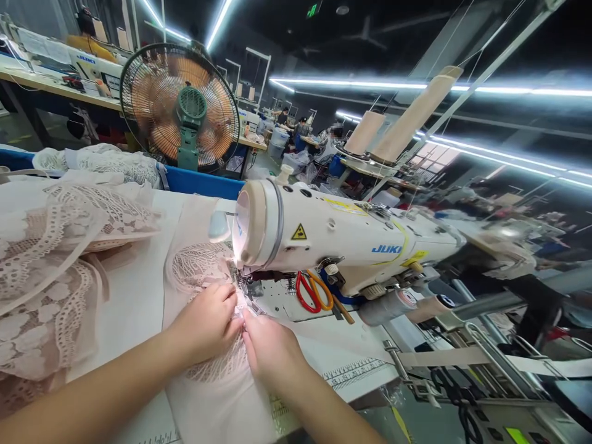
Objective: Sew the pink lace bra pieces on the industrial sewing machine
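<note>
A white sewing machine (300, 228) lies across the middle, its needle area lit by a small lamp. Pale pink lace fabric (197, 265) runs under the presser foot and down toward me. My left hand (208, 320) is closed on the lace just in front of the foot, fingers bent and pressed together. Close beside it, my right hand (271, 345) pinches the edge of the same fabric between thumb and fingers. The fingertips of both hands nearly meet, and the exact edge they grip is partly hidden.
Left of the machine lies a pile of pink lace pieces (46, 271). Scissors with red and orange handles (314, 291) rest by the machine bed. Thread spools (388, 306) lie at right. A large fan (182, 108) stands behind, and a printed ruler (356, 373) marks the table's front.
</note>
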A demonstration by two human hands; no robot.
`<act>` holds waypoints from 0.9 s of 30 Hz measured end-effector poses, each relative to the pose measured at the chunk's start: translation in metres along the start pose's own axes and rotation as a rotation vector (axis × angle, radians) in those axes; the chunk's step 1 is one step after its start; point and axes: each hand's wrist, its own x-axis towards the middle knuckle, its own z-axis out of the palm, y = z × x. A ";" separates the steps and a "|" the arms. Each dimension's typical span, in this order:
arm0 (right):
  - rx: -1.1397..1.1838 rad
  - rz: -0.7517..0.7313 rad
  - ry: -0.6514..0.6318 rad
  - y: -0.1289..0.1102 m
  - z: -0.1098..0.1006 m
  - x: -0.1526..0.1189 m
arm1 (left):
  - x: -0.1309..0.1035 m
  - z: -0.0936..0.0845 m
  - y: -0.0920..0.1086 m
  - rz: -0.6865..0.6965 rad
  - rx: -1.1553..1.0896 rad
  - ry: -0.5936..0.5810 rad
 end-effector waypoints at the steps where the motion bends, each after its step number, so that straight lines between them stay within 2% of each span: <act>1: -0.001 0.010 0.003 -0.001 0.000 0.000 | 0.000 0.001 0.001 -0.021 0.001 0.010; 6: 0.008 0.028 0.027 -0.002 0.000 0.001 | 0.002 0.001 0.006 -0.048 0.030 -0.011; 13: -0.017 -0.068 0.022 0.004 0.003 -0.003 | -0.003 0.001 0.003 0.026 0.026 -0.046; 17: -0.026 -0.066 0.041 0.003 0.005 -0.004 | -0.003 0.005 0.002 0.069 0.050 -0.028; 23: 0.023 -0.013 0.043 0.001 0.006 -0.003 | 0.000 0.007 0.004 -0.038 0.043 -0.029; 27: 0.053 0.002 0.068 0.001 0.005 0.001 | 0.003 0.004 0.004 -0.053 0.014 -0.056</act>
